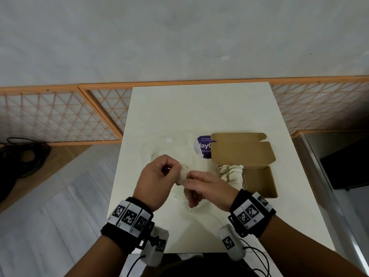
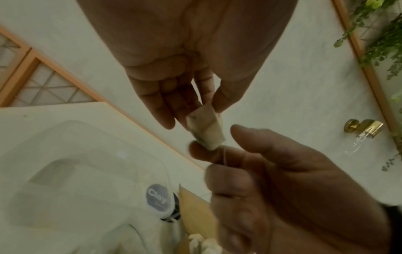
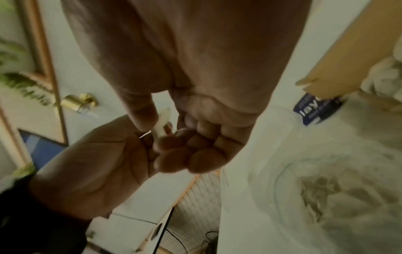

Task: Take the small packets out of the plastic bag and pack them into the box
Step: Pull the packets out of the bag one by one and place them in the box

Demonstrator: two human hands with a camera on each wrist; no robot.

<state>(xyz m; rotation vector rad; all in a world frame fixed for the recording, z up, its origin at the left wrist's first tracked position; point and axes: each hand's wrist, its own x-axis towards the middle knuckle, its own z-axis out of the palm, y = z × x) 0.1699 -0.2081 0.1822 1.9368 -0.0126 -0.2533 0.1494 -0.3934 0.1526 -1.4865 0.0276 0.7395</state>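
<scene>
Both hands meet over the middle of the white rectangular table (image 1: 199, 108), pinching one small cream-coloured paper packet (image 1: 183, 174) between them. The left hand (image 1: 157, 180) has its thumb and forefinger closed on the packet's upper end, the other fingers curled loosely behind. The right hand (image 1: 201, 186) pinches the lower end, and from the left wrist view a thin pale string (image 2: 224, 157) runs down from the packet across the right fingers (image 2: 217, 154). My guess is that the two-handed hold is there to straighten the packet or tidy its string, so it will lie flat with the others.

Underneath the hands lies the clear, crumpled plastic bag (image 1: 169, 144), mouth towards the person, with a round purple printed label (image 1: 202, 146) showing beside the box. More pale packets (image 3: 322, 195) seem to sit inside it, though the film blurs them.

To the right stands the brown corrugated cardboard box (image 1: 259, 180), its lid flap (image 1: 241, 152) folded back and away so the opening faces up within easy reach of the right hand. A few packets (image 1: 231, 172) are bunched at its left end, with the right part bare, so the packing looks only partly done.
</scene>
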